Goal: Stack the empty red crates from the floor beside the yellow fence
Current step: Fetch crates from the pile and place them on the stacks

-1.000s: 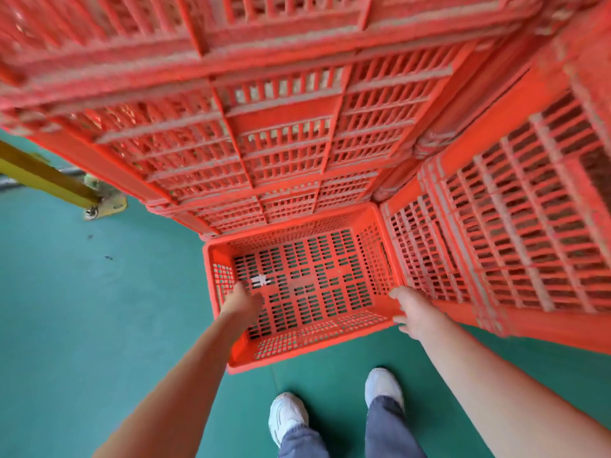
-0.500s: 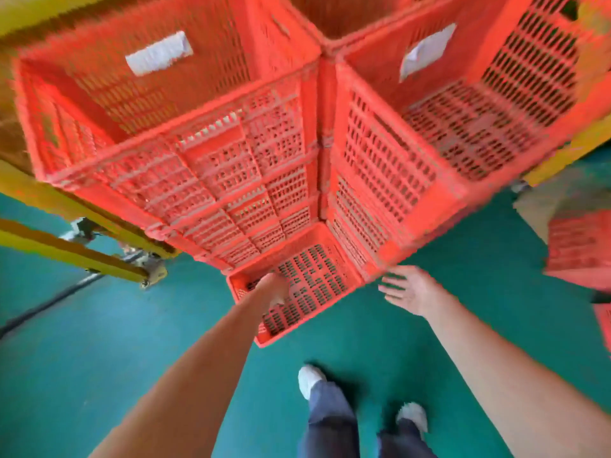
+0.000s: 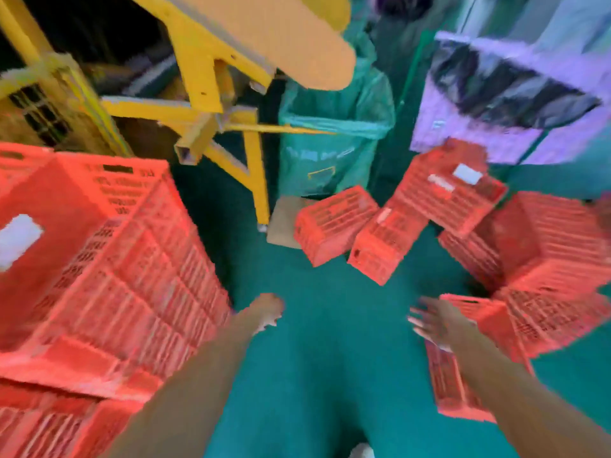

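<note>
Right hand [image 3: 436,322] is empty, fingers spread; left hand [image 3: 264,310] is too blurry to call. Stacked red crates [image 3: 99,259] sit at 9 o'clock by the yellow fence [image 3: 198,77], loose crates [image 3: 334,223] at 1-3 o'clock.

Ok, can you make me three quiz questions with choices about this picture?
1. Where is the tall crate stack? A the person's left; B the person's right; C overhead.
2. What colour is the floor? A grey; B green; C brown.
3. What is the right hand doing? A gripping a crate; B making a fist; C spread open, empty.
Answers: 1 A, it fills the left side. 2 B, the bare floor ahead is green. 3 C, its fingers are spread and hold nothing.
</note>
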